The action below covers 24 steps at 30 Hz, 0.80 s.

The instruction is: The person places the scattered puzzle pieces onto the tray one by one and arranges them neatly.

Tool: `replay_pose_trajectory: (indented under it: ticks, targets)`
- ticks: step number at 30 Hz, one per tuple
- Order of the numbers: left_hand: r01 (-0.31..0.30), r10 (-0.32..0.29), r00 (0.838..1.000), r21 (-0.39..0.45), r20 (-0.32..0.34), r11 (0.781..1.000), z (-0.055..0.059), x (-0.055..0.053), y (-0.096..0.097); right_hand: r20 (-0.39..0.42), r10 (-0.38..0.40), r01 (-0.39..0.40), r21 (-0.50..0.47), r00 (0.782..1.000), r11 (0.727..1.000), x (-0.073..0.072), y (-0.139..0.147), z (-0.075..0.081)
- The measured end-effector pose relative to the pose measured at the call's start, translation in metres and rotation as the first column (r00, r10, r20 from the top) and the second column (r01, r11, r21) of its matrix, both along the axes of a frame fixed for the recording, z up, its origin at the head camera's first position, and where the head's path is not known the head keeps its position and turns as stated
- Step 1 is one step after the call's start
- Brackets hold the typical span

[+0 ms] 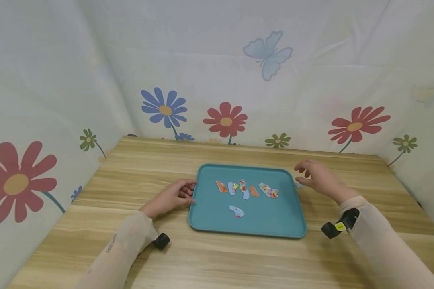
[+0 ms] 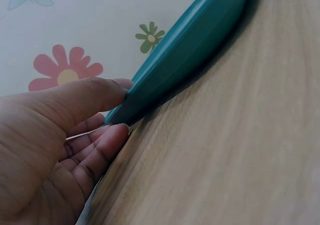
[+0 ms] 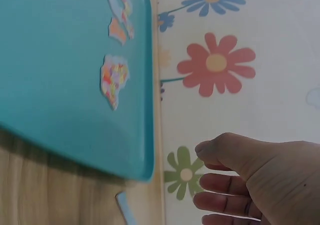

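A teal tray (image 1: 217, 220) lies on the wooden table, with several flat, irregular printed pieces (image 1: 269, 190) in a loose row across its upper half. A lone pale blue piece (image 1: 236, 211) lies lower down in it. My left hand (image 1: 175, 196) is at the tray's left side, loosely bent, thumb and fingertips touching the outer wall of the rim in the left wrist view. Off the tray's right edge, my right hand (image 1: 320, 180) hovers with thumb and fingers apart and nothing between them. Below its thumb, a small blue-grey piece (image 3: 125, 208) rests on the table.
The wooden table (image 1: 217, 263) runs up to a hanging cloth (image 1: 202, 48) printed with flowers and a butterfly. This cloth closes off the back and the sides. Each wrist wears a black camera on a strap (image 1: 341, 225).
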<state>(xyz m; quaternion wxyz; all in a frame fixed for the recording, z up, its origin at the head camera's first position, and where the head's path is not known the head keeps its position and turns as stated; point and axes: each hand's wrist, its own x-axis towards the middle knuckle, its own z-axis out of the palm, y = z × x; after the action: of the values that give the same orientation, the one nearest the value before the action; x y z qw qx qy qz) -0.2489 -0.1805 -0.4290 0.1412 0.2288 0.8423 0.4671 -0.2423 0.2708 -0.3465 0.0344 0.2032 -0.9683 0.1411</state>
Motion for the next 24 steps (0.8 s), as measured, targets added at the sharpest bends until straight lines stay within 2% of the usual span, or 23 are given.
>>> replay_pose_trajectory:
  ticks: [10,17,24]
  targets:
    - [0.003,-0.003,1.000,0.011,0.005,1.000,0.002,0.001,0.000,0.086,-0.029,0.027,0.028,0.996,0.999,-0.005,0.021,-0.007]
    - [0.001,-0.001,1.000,0.005,0.007,1.000,0.002,0.001,0.001,0.111,-0.045,0.041,0.038,0.993,0.998,-0.008,0.031,-0.012]
    - [0.012,-0.012,1.000,0.004,-0.014,1.000,0.004,0.002,0.000,0.165,-0.097,0.083,0.093,0.981,0.992,-0.010,0.039,-0.020]
